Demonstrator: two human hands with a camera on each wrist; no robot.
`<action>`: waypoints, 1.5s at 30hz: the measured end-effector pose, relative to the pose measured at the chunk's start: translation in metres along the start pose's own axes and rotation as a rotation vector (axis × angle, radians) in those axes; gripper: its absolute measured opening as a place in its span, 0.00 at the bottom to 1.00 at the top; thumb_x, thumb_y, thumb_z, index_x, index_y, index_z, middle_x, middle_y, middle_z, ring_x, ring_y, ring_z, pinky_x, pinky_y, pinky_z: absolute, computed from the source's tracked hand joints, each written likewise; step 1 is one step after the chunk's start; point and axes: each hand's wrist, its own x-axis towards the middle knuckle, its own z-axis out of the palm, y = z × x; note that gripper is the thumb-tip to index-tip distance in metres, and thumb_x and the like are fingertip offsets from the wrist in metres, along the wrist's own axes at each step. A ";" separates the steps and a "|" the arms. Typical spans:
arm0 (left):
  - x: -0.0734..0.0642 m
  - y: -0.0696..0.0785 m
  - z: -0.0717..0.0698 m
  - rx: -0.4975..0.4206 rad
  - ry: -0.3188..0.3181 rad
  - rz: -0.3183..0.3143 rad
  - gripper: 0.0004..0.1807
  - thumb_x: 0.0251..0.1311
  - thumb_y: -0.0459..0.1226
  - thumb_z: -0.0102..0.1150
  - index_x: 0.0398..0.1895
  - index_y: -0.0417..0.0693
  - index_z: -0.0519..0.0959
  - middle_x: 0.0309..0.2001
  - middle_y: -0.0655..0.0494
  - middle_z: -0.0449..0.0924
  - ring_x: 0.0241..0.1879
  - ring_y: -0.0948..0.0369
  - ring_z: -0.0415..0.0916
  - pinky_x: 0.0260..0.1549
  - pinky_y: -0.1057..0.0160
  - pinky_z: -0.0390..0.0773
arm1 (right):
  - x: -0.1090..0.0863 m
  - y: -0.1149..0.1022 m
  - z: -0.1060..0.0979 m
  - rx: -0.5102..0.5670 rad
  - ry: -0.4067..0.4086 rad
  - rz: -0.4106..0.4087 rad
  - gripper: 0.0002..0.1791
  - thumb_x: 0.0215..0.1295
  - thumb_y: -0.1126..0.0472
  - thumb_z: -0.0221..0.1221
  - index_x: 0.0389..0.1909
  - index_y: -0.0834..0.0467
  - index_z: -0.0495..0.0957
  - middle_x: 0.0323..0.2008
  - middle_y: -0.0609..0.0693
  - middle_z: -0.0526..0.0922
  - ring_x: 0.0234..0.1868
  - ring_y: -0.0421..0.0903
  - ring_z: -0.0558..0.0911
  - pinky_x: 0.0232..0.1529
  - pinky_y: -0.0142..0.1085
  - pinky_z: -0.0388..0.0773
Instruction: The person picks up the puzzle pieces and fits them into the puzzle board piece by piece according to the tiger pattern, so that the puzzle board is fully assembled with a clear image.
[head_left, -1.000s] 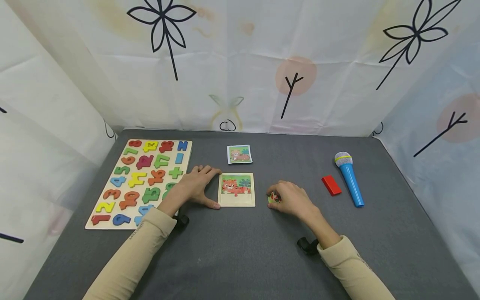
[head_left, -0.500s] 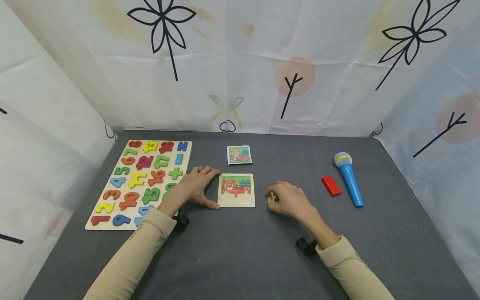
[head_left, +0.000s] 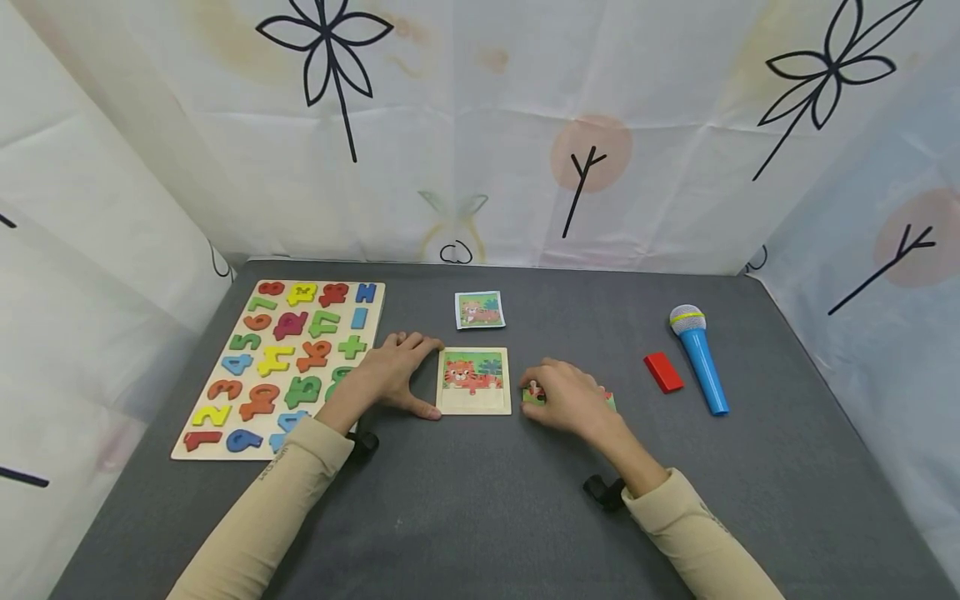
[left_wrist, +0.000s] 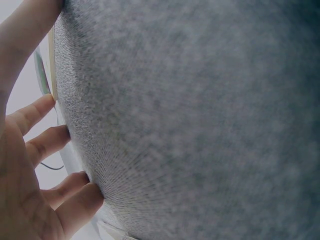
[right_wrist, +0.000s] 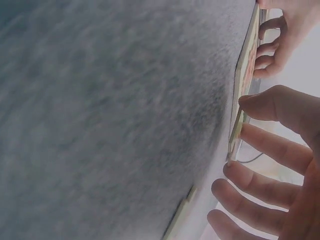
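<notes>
In the head view, a wooden puzzle tray [head_left: 472, 406] with a red tiger picture lies mid-table. My left hand [head_left: 397, 371] rests at its left side, thumb and index fingertip at the two left corners. The left wrist view shows the tray's edge [left_wrist: 52, 65] beside the index fingertip, the other fingertips down on the cloth. To the right of the tray, my right hand [head_left: 566, 396] pinches a small puzzle piece [head_left: 532, 395] with a green and red print, mostly covered by the fingers. Another puzzle piece [head_left: 610, 400] shows partly from behind that hand.
A picture card [head_left: 479, 310] lies behind the tray. To the left is a board of colourful numbers and letters [head_left: 300, 379], partly under the left forearm in view. A red block [head_left: 663, 372] and a blue toy microphone [head_left: 701, 362] lie to the right.
My right hand has shifted a little left toward the tray with the puzzle piece, and a second piece has come into sight behind it. The left hand stays put.
</notes>
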 end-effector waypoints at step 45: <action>0.001 0.001 -0.002 -0.006 -0.004 -0.006 0.60 0.39 0.69 0.76 0.75 0.56 0.64 0.71 0.46 0.68 0.69 0.34 0.65 0.55 0.33 0.78 | 0.050 -0.082 0.027 -0.043 -0.061 -0.139 0.14 0.60 0.54 0.71 0.47 0.51 0.88 0.40 0.49 0.85 0.37 0.45 0.80 0.28 0.38 0.75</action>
